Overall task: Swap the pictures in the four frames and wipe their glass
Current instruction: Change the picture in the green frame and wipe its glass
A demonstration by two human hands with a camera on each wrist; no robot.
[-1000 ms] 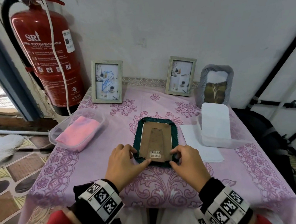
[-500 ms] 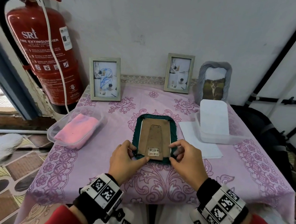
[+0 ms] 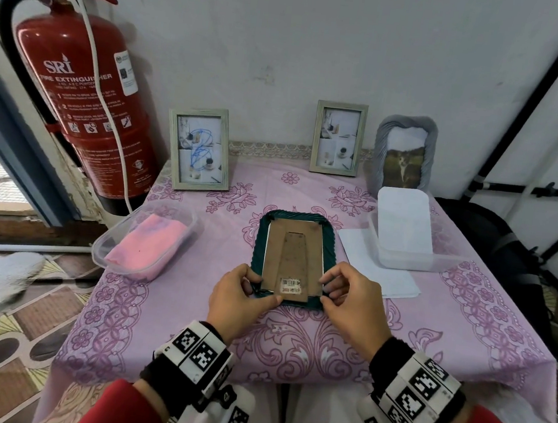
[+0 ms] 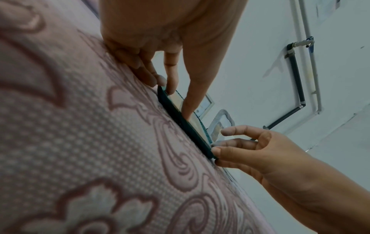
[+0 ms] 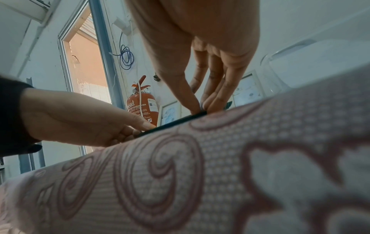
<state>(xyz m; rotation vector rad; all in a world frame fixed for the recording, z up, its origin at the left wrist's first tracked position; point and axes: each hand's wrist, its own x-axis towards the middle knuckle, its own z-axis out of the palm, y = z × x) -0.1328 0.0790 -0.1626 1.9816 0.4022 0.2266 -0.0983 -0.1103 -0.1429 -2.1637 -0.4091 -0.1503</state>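
Observation:
A dark green frame (image 3: 261,244) lies face down in the middle of the table, its brown backing board (image 3: 292,254) with a barcode sticker facing up. My left hand (image 3: 262,289) pinches the frame's near left corner, thumb along the near edge. My right hand (image 3: 328,290) pinches the near right corner. The left wrist view shows the frame's edge (image 4: 180,117) flat on the cloth between both hands. Against the wall stand a pale frame with a blue scribble (image 3: 199,149), a second pale frame (image 3: 338,138) and a grey wavy frame (image 3: 404,155).
A clear tub with a pink cloth (image 3: 147,242) sits at the left. A clear container holding white sheets (image 3: 403,231) stands at the right on white paper (image 3: 374,269). A red fire extinguisher (image 3: 83,94) hangs left of the table. The pink tablecloth (image 3: 291,343) drapes over the near edge.
Both hands lay over the frame's near corners; their fingers have since curled in and pinch those corners. The frame has stayed where it was.

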